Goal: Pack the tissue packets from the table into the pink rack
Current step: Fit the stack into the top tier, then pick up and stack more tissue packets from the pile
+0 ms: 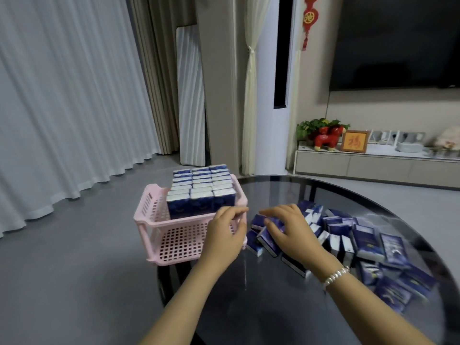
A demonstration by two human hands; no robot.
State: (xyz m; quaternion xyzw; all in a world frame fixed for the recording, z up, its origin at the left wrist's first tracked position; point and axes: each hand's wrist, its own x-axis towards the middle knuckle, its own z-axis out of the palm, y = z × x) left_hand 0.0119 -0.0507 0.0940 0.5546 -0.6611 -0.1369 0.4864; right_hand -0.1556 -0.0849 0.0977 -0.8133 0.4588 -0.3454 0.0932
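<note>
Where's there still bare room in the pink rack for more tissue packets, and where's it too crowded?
The pink rack is packed at the back with upright packets. Its near part is bare mesh floor, between those packets and the front rim, beside the left hand. The table is bare glass near the wrists and crowded at the loose packet pile by the right hand.

Framed picture (354, 144) on the low cabinet (373, 168): one large red Chinese character, 福, on a gold ground. Red hanging ornament (309, 18) on the wall by the dark screen: gold characters on its round discs, too blurred to read. Blue tissue packets (368, 241) on the bench (273, 307) and in the pink rack (159, 220): pale printed marks only, no legible text or brand.
</note>
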